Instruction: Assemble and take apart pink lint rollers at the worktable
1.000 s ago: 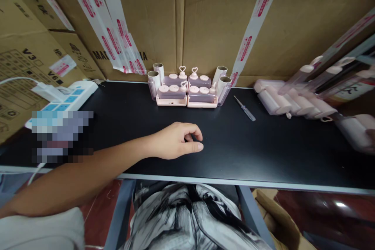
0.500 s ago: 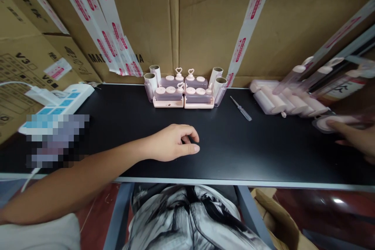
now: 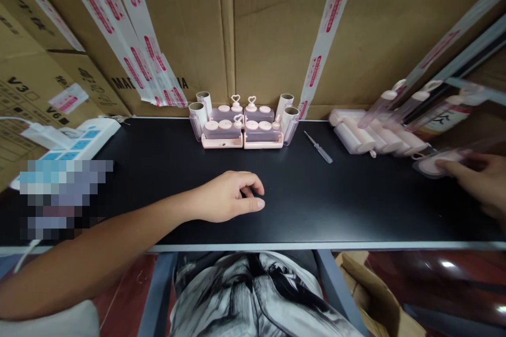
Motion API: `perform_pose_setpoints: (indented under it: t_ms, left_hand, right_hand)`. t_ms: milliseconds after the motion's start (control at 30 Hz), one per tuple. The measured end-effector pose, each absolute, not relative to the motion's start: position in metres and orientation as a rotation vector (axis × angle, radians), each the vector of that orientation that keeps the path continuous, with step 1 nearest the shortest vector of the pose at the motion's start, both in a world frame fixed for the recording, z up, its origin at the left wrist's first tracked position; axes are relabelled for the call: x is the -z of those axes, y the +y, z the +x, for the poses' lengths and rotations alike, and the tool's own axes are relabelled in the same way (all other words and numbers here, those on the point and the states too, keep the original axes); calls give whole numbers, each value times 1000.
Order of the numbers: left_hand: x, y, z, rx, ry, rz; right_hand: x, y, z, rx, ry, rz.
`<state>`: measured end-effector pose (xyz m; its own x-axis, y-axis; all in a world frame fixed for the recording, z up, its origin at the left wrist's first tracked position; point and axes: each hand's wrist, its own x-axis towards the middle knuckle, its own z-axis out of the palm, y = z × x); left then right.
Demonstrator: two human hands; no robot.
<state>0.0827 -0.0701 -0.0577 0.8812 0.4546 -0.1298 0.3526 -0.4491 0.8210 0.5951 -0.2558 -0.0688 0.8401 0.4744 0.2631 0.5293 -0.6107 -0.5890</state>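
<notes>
My left hand (image 3: 227, 197) rests on the black tabletop (image 3: 316, 205), fingers loosely curled with a gap between thumb and fingertips and nothing in it. At the right edge, my right hand (image 3: 480, 179) grips a flat, round-ended pink part with a clear rim (image 3: 429, 164), thumb on top; its far end is hidden and blurred. Beside it lies a row of pink and clear cylinder pieces (image 3: 379, 137), some with loop-topped clear tubes (image 3: 375, 109) leaning above. Ahead of my left hand stand pink holders with round caps and heart-shaped loops (image 3: 253, 134), flanked by white tubes (image 3: 290, 121).
A small clear-handled screwdriver (image 3: 319, 147) lies right of the holders. At left are a white power strip (image 3: 97, 134) with a plug and a blurred-out item (image 3: 71, 195). Taped cardboard (image 3: 272, 26) walls the back; an open paper bag (image 3: 367, 289) sits below the front edge.
The whole view has shifted slightly, with things appearing further left. My right hand still has the pink part; my left hand stays on the table.
</notes>
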Motion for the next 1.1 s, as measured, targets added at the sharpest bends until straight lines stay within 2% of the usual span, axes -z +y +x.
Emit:
perform_pose_setpoints:
  t_ms: [133,367,533,800,1100]
  left_hand:
    - [59,-69,83,-120,586,2101]
    - [58,-70,83,-114,583,2117]
    - [58,-70,84,-118,589,2123]
    - [58,-69,83,-85,610,2113]
    - [56,-70,84,-96,613,2131]
  right_hand:
    - [58,-255,576,-107,-333,-2335]
    - [54,-251,584,-80,-286,-2332]
    - [67,-246,601,-69,-356,-2211]
    - [78,-234,622,28,-286,-2359]
    - [83,-229,635,129,-366,-2253]
